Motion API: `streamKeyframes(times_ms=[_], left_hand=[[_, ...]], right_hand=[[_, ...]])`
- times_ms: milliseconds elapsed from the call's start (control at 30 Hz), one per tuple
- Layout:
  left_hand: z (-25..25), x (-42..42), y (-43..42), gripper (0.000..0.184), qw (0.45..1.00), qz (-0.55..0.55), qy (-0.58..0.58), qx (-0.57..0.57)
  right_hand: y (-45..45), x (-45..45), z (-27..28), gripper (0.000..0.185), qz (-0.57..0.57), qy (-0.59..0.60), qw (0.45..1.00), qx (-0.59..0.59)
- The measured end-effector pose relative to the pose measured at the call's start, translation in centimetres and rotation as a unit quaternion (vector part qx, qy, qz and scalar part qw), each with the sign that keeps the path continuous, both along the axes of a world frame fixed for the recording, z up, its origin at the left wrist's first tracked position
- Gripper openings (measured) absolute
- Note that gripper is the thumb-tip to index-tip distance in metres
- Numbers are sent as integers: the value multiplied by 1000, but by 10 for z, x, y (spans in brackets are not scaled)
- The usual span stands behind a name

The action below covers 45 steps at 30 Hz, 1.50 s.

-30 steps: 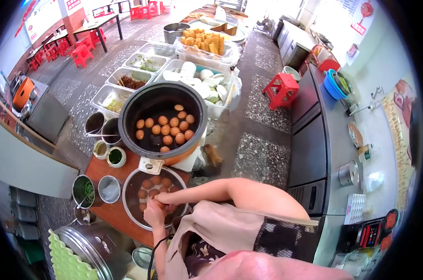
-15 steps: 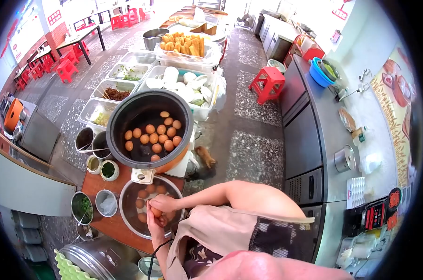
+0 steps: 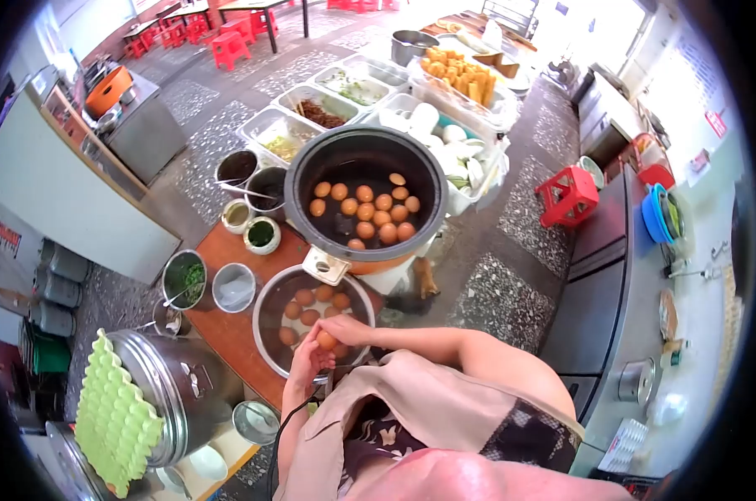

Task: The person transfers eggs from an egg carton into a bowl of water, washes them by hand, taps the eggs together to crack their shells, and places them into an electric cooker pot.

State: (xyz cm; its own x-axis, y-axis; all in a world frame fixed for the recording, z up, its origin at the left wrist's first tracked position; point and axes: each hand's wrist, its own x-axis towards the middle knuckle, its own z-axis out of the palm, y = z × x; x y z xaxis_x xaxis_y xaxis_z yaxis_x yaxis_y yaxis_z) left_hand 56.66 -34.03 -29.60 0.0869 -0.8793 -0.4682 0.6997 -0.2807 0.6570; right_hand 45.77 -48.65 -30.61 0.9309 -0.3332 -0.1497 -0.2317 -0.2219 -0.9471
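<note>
Both of my hands meet over the near part of a steel bowl (image 3: 261,334). Between them is a brown egg (image 3: 326,340), with my left hand (image 3: 309,361) cupped below it and my right hand (image 3: 346,329) closed over its upper side. Part of the egg is hidden by fingers. Several brown eggs (image 3: 308,317) lie in the bowl, beyond my hands. Just behind the bowl stands a large dark pot (image 3: 294,188) with several more eggs (image 3: 365,211) in dark liquid.
Left of the bowl are a cup with a clear bag (image 3: 234,288) and a pot of chopped greens (image 3: 192,280). A green egg tray (image 3: 115,413) leans on a big steel pot (image 3: 190,397). Food tubs (image 3: 315,104) stand behind; a red stool (image 3: 568,196) is on the right.
The view has swung left, so the scene sits further right and more of the steel pot and egg tray shows. My hands stay together around the egg over the bowl.
</note>
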Motion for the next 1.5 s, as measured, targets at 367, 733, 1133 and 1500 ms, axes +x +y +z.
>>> streamKeyframes(times_ms=[367, 733, 1133, 1500], left_hand=[[-60, 5, 2, 27, 736, 22, -676, 5], [-80, -9, -10, 44, 646, -326, -672, 159], [-51, -16, -17, 40, 623, -330, -682, 196], [-83, 11, -4, 24, 637, -383, -655, 135]], right_hand=[[-14, 0, -7, 27, 98, 88, 989, -61], [10, -5, -43, 28, 230, 173, 913, -289], [9, 4, -16, 40, 191, 290, 881, -320], [1, 3, -84, 28, 194, 258, 885, -336]])
